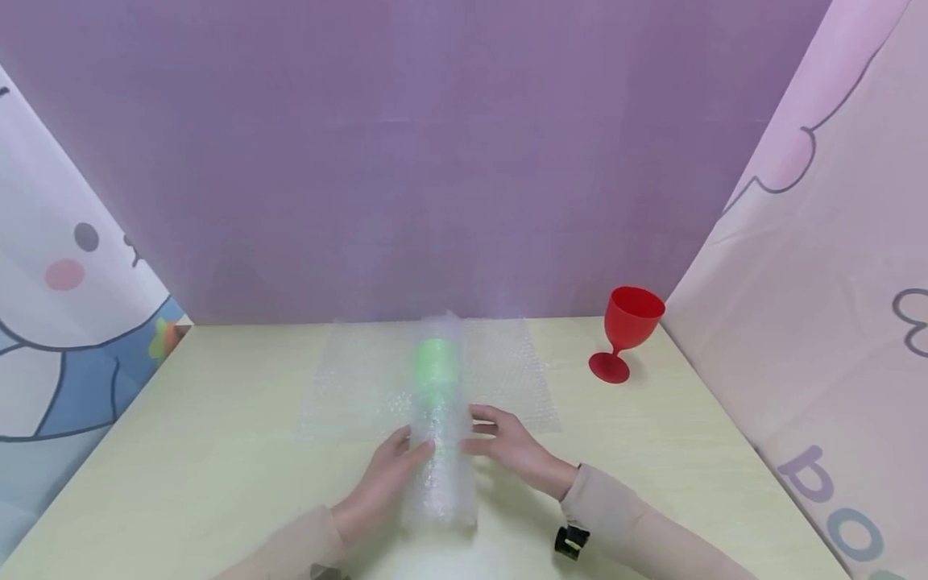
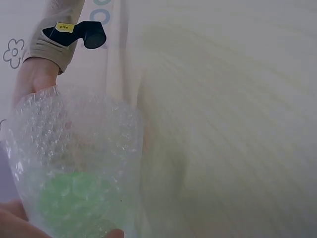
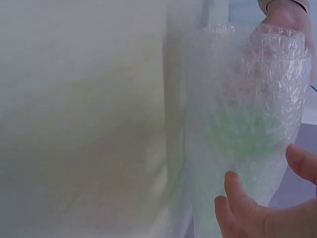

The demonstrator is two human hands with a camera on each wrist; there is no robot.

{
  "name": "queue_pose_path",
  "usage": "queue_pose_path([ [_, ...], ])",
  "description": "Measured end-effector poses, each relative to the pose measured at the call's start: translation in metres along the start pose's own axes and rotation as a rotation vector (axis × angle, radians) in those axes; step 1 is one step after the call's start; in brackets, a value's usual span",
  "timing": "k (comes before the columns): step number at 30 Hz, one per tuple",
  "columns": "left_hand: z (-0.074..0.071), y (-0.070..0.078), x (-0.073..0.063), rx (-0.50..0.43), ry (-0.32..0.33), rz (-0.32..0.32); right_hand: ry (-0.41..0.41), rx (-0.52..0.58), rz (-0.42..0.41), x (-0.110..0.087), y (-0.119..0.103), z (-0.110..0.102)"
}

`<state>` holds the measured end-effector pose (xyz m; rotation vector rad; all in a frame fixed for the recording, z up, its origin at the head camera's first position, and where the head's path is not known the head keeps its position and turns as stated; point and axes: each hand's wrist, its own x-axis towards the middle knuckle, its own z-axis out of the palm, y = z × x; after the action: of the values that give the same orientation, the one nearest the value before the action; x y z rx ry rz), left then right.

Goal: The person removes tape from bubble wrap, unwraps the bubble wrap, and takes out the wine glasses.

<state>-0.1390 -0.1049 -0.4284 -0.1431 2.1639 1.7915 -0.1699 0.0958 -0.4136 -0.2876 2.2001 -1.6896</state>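
Observation:
A roll of clear bubble wrap (image 1: 438, 475) lies lengthwise at the table's middle, wound around a green object (image 1: 437, 364) whose shape shows only hazily through the layers. My left hand (image 1: 384, 483) grips the roll from its left side, the thumb lying over the top. At the other side is my right hand (image 1: 518, 447), its fingers spread and relaxed, the fingertips at the wrap's edge. In the right wrist view the bubble wrap (image 3: 237, 84) has an open, layered end, and the right fingers (image 3: 242, 201) are apart in front of it.
A flat sheet of bubble wrap (image 1: 503, 370) spreads under and behind the roll. The red goblet (image 1: 629, 322) stands at the table's back right. A purple panel (image 1: 435, 161) rises behind the pale table (image 1: 217, 427), with printed cloths on both sides.

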Motion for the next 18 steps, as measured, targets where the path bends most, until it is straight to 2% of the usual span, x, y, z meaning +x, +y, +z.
queue_pose_path([
  [5, 0.004, -0.002, -0.002, -0.008, -0.047, 0.039, -0.026, 0.043, 0.010, -0.007, 0.002, -0.004],
  [9, 0.006, -0.005, -0.002, 0.000, -0.058, 0.058, -0.031, 0.065, 0.015, -0.010, 0.004, -0.005],
  [18, 0.009, -0.007, -0.003, 0.018, -0.068, 0.054, -0.039, 0.085, 0.015, -0.011, 0.011, -0.006],
])
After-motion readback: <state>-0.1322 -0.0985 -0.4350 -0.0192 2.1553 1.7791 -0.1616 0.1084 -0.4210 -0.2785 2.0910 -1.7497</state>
